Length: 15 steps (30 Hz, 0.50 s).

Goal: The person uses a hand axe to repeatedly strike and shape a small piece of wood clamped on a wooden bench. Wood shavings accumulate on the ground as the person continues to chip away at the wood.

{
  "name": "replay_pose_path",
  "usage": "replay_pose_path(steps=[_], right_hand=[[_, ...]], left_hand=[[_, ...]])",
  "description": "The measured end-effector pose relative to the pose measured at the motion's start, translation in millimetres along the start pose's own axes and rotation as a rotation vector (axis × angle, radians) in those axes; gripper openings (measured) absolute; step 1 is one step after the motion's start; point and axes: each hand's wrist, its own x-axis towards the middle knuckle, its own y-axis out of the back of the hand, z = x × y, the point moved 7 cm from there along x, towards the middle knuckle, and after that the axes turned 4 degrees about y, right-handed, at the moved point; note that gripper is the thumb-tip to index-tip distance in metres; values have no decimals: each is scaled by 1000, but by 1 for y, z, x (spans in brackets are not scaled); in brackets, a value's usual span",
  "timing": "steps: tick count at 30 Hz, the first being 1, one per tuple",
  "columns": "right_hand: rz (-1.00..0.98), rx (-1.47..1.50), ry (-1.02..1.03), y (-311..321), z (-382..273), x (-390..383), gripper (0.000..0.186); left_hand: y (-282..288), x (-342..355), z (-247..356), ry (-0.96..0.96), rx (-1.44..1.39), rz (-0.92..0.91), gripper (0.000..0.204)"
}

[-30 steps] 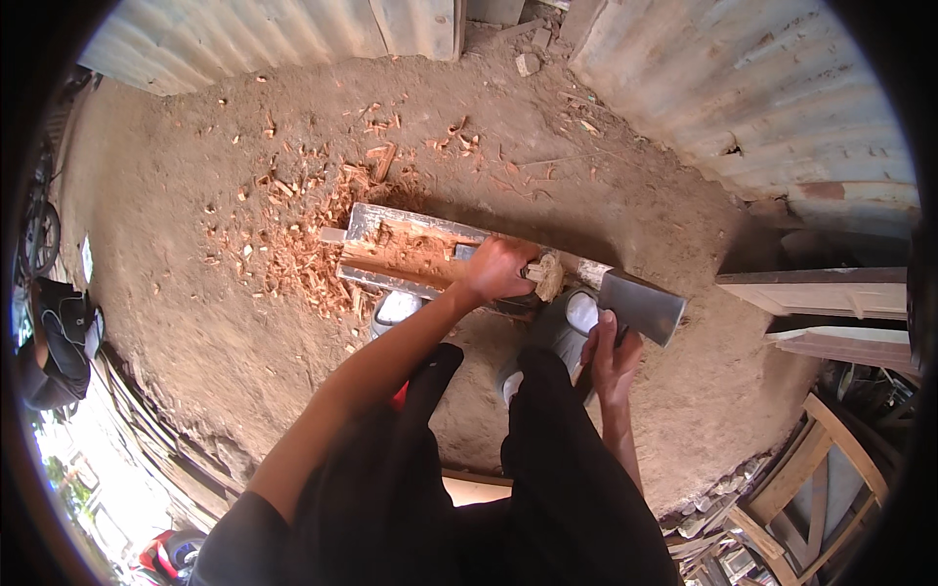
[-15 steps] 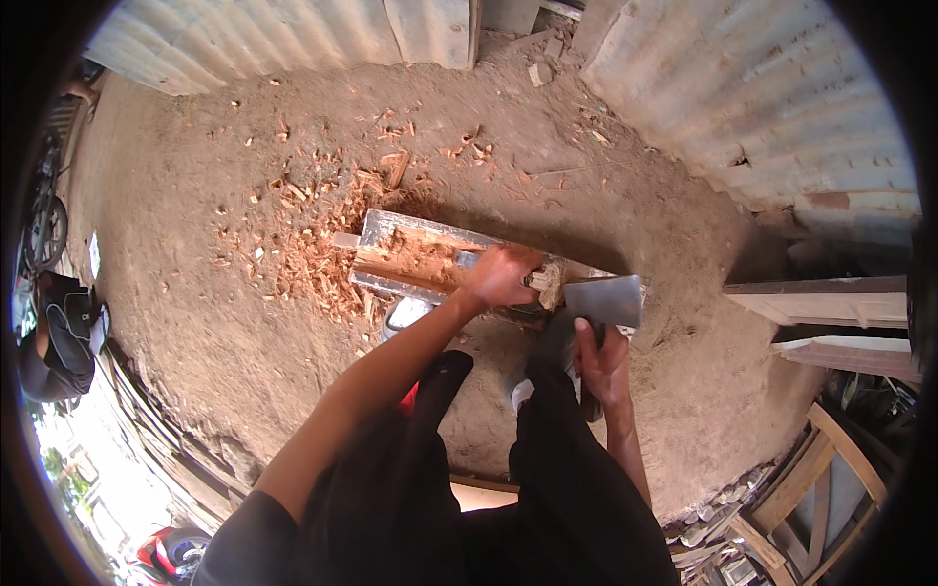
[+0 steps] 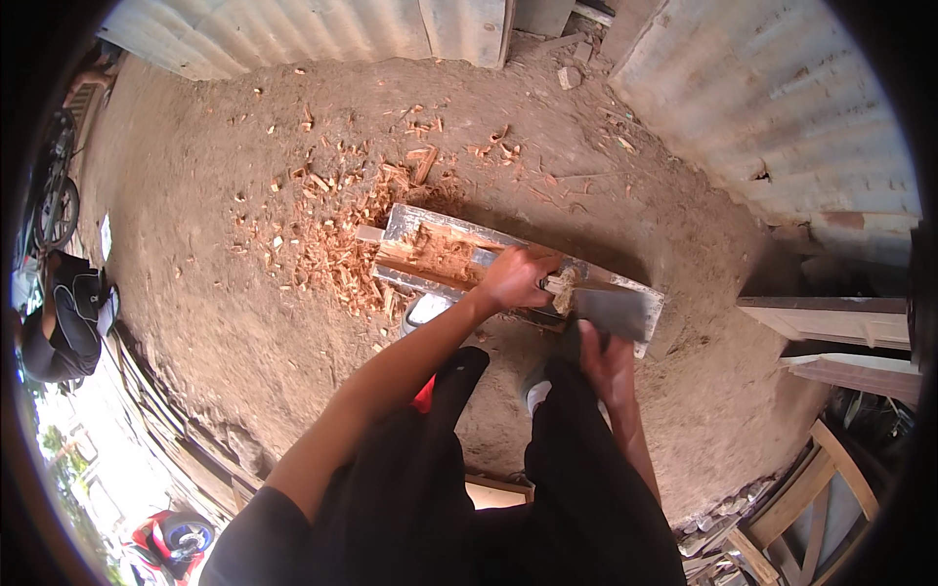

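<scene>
A long wooden piece (image 3: 648, 330) with worn white edges and a reddish-brown recess lies slantwise on the ground in front of me. My left hand (image 3: 516, 278) is closed around a chisel (image 3: 560, 290), whose frayed wooden handle end sticks out to the right of my fist. Part of its metal blade shows left of my fingers, over the recess. In my right hand (image 3: 608, 369) I grip a hatchet (image 3: 618, 314), its broad grey head slightly blurred. The back of that head is close to the chisel's handle end; whether they touch, I cannot tell. My right hand hides most of the hatchet handle.
Wood chips (image 3: 342, 249) litter the dirt left of and beyond the piece. Corrugated metal sheets (image 3: 762, 127) stand at the far side. White boards (image 3: 840, 322) and a wooden frame (image 3: 811, 498) are at right. A person (image 3: 68, 313) sits at far left, a red motorcycle (image 3: 166, 547) lower left.
The whole view has shifted slightly, so the scene sits farther right. The hatchet head has tilted and lies lower beside the chisel handle. My left hand keeps its hold.
</scene>
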Motion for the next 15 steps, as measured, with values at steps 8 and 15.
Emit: replay_pose_path(steps=[8, 15], right_hand=[[-155, -48, -238, -11, 13, -10, 15], [-90, 189, -603, 10, 13, -23, 19]], left_hand=[[3, 0, -8, 36, -2, -35, 38], [17, 0, -7, 81, -93, 76, 42]])
